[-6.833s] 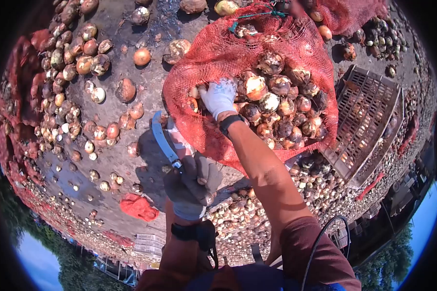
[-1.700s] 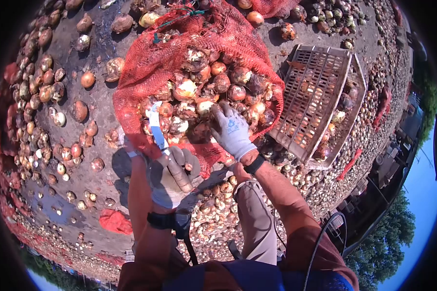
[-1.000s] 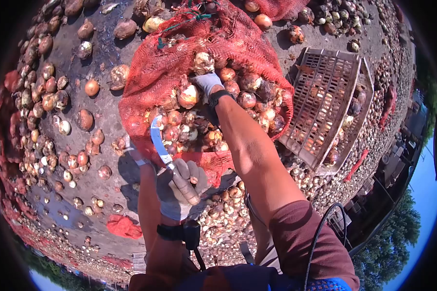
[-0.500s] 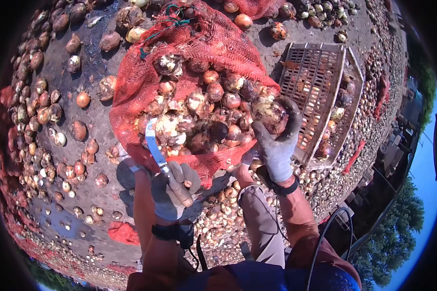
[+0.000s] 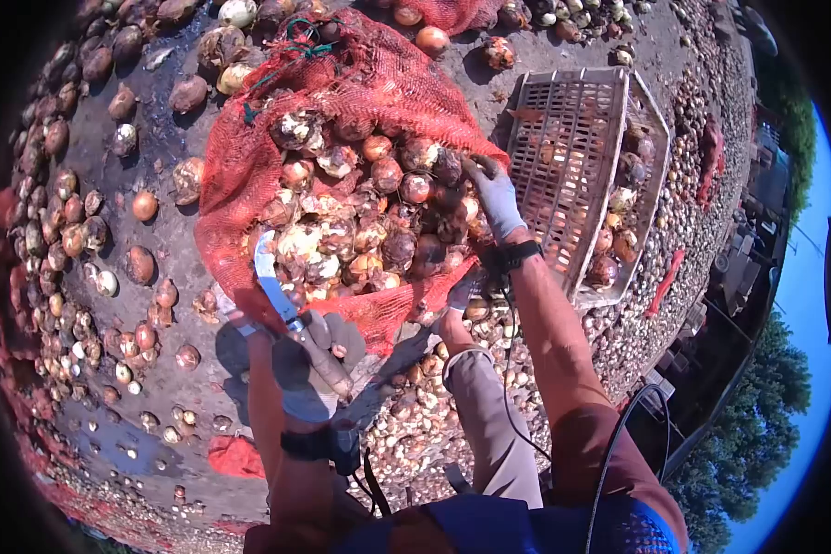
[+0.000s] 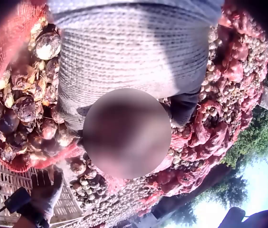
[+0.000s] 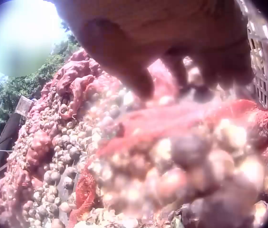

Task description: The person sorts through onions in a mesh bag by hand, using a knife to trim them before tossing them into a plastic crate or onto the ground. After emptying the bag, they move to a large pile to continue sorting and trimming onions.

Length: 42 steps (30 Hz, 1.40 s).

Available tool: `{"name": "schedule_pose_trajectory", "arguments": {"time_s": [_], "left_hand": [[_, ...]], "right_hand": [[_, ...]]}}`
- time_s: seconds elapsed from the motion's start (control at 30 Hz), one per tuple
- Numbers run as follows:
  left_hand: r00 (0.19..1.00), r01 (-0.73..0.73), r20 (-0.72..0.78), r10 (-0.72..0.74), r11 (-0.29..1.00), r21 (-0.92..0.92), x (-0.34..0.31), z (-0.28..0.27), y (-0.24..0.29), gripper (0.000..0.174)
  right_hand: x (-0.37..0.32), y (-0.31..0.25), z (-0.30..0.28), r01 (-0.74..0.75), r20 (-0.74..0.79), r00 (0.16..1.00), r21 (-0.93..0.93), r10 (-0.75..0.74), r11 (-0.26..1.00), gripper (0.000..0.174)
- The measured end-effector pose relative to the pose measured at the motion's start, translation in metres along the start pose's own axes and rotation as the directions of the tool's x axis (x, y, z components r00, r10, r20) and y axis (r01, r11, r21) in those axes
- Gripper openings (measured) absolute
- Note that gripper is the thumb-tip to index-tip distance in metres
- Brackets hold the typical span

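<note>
My gloved left hand (image 5: pixel 309 369) grips the handle of a knife with a curved blade (image 5: pixel 272 277), its blade pointing up over the near left edge of a red mesh bag (image 5: pixel 226 175). The bag lies wide open and is full of onions (image 5: pixel 388 175), several with loose, peeling skins. My gloved right hand (image 5: pixel 497 198) is at the bag's right rim, beside a slatted plastic crate (image 5: pixel 563 129). In the left wrist view the right hand (image 6: pixel 46 190) shows spread fingers and holds nothing. The right wrist view shows that hand (image 7: pixel 172 42) dark and blurred above the bag.
The crate leans on its side, with onions (image 5: pixel 605 268) inside. Loose onions (image 5: pixel 140 265) dot the ground on the left, and a thick heap of onions (image 5: pixel 415 415) lies below my arms. A red mesh scrap (image 5: pixel 235 456) is at lower left.
My right hand reached into the bag, then held a large onion by the crate. Now it holds nothing and is back at the bag's right rim. The left hand keeps the knife.
</note>
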<state>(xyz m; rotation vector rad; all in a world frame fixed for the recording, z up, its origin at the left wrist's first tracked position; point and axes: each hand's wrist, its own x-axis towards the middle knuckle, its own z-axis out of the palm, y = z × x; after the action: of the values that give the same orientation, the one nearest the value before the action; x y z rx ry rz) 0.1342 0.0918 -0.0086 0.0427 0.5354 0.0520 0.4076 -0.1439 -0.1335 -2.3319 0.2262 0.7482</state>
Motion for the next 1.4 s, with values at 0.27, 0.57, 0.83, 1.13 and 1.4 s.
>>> {"name": "schedule_pose_trajectory", "arguments": {"time_s": [0.27,0.57,0.83,1.13,1.4], "left_hand": [[0.998,0.069,-0.005,-0.069,0.998,0.013,-0.006,-0.009,-0.001,0.037],[0.990,-0.120,-0.093,0.109,0.985,-0.122,-0.012,-0.007,-0.013,0.039],[0.993,-0.102,-0.058,0.101,0.995,-0.002,-0.006,-0.012,-0.004,0.038],[0.990,-0.067,-0.129,0.059,0.996,-0.054,0.005,-0.008,-0.013,0.040],[0.994,-0.030,-0.110,0.027,0.999,-0.027,0.003,-0.025,-0.023,0.038]], "right_hand": [[-0.077,-0.122,0.183,0.414,0.228,0.910,-0.426,-0.347,0.804,0.072],[-0.046,-0.068,0.097,0.326,0.115,0.943,-0.519,-0.314,0.790,0.043],[0.134,-0.089,-0.002,0.483,0.298,0.871,-0.660,-0.390,0.575,0.057],[0.072,-0.069,0.036,0.670,0.474,0.705,-0.688,-0.527,0.278,0.034],[0.124,-0.030,0.101,0.533,0.407,0.840,-0.741,-0.359,0.408,0.032]]}}
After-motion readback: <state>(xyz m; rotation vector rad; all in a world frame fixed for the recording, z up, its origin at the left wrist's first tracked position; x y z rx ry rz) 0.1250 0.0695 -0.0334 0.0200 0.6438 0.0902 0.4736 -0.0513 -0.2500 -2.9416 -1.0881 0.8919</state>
